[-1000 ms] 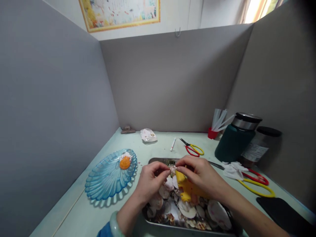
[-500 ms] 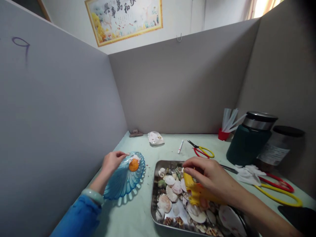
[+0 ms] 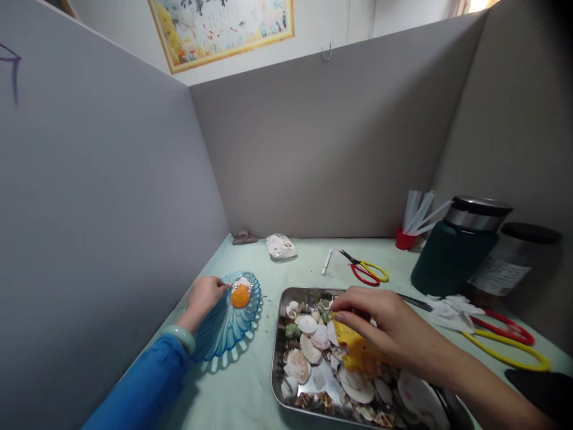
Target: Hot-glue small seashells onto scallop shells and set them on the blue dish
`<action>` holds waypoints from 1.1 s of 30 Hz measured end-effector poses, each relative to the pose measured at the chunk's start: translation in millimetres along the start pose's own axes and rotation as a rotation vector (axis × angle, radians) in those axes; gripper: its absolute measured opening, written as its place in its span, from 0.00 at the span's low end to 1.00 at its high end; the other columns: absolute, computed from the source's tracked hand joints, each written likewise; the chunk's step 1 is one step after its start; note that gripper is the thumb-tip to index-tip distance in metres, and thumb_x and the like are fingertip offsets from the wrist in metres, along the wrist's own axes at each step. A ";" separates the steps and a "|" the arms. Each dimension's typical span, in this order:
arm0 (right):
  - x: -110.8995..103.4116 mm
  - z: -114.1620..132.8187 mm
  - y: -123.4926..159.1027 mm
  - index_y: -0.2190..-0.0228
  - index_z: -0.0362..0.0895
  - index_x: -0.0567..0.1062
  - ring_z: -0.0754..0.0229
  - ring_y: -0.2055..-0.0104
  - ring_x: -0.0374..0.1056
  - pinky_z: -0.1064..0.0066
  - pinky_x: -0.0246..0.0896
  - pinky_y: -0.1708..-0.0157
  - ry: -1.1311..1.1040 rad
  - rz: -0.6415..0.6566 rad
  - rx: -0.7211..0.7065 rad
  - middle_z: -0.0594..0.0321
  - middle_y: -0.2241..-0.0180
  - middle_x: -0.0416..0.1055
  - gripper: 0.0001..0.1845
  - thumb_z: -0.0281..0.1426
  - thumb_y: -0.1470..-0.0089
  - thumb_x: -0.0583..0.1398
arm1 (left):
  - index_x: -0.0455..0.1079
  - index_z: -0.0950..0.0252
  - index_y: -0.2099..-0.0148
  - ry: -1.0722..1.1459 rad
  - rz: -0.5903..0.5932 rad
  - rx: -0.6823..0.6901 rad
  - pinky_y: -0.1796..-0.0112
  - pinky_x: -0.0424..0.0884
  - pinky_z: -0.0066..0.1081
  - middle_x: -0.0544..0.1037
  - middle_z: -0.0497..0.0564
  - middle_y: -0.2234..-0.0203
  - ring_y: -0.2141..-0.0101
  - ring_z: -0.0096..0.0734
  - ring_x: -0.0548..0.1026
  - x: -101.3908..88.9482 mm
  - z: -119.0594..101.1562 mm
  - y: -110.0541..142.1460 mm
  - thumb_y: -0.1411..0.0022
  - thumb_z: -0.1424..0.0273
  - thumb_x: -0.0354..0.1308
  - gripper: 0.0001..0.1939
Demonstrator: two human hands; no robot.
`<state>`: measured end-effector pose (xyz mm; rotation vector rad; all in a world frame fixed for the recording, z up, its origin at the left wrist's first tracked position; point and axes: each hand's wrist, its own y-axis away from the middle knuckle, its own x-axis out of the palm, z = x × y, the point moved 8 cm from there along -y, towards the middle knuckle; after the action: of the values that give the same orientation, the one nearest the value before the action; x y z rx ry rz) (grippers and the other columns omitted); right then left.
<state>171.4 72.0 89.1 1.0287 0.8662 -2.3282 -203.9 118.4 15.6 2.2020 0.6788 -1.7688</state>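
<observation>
My left hand (image 3: 203, 298) reaches over the left rim of a blue shell-shaped glass dish (image 3: 224, 325), fingers pinched close to the orange shell (image 3: 240, 295) that lies in it; what they hold is too small to make out. My right hand (image 3: 382, 328) rests over a metal tray (image 3: 278, 364) full of several seashells and grips a yellow tool (image 3: 353, 349), fingers curled round it. A pale scallop shell (image 3: 307, 325) lies just left of the tool's tip.
Red-and-yellow scissors (image 3: 364, 272) and a small white pen (image 3: 327, 261) lie behind the tray. A dark green flask (image 3: 452, 254), a dark-lidded jar (image 3: 514, 263), a red cup of white sticks (image 3: 409, 230), crumpled tissue (image 3: 447, 310), larger scissors (image 3: 505, 340). Grey partitions enclose three sides.
My left hand left the tray, where it met the right hand a second ago, and moved left to the blue dish. The right hand stayed over the tray with the yellow tool.
</observation>
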 end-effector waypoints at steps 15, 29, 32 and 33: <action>-8.0 12.8 5.9 0.67 0.46 0.76 0.61 0.66 0.68 0.71 0.57 0.67 0.014 -0.022 -0.049 0.62 0.67 0.75 0.10 0.32 0.41 0.55 | 0.78 0.65 0.62 0.049 -0.021 0.135 0.70 0.63 0.30 0.81 0.57 0.69 0.66 0.45 0.76 -35.6 -36.5 44.9 0.42 0.61 0.51 0.18; -20.8 14.0 9.2 0.67 0.43 0.77 0.62 0.67 0.69 0.72 0.57 0.66 0.133 -0.015 -0.033 0.62 0.69 0.76 0.10 0.29 0.41 0.55 | 0.75 0.61 0.63 -0.121 0.069 0.832 0.61 0.63 0.36 0.78 0.54 0.67 0.60 0.41 0.70 9.7 -169.6 165.8 0.42 0.73 0.54 0.09; -20.3 12.2 9.1 0.67 0.43 0.77 0.62 0.67 0.68 0.72 0.57 0.67 0.135 -0.006 -0.019 0.62 0.69 0.75 0.09 0.30 0.42 0.56 | 0.74 0.61 0.64 -0.184 0.038 0.855 0.60 0.61 0.39 0.77 0.53 0.67 0.60 0.43 0.68 16.3 -173.4 158.6 0.44 0.73 0.56 0.07; -19.9 11.7 9.1 0.67 0.43 0.77 0.62 0.68 0.68 0.72 0.57 0.67 0.137 -0.001 -0.013 0.62 0.69 0.75 0.09 0.30 0.42 0.56 | 0.74 0.61 0.65 -0.188 0.038 0.867 0.60 0.61 0.39 0.77 0.53 0.68 0.60 0.42 0.68 17.8 -174.6 157.7 0.44 0.73 0.56 0.06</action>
<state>183.6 60.4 107.3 1.1935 0.9317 -2.2709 25.9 65.9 24.3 2.4112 -0.2443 -2.5218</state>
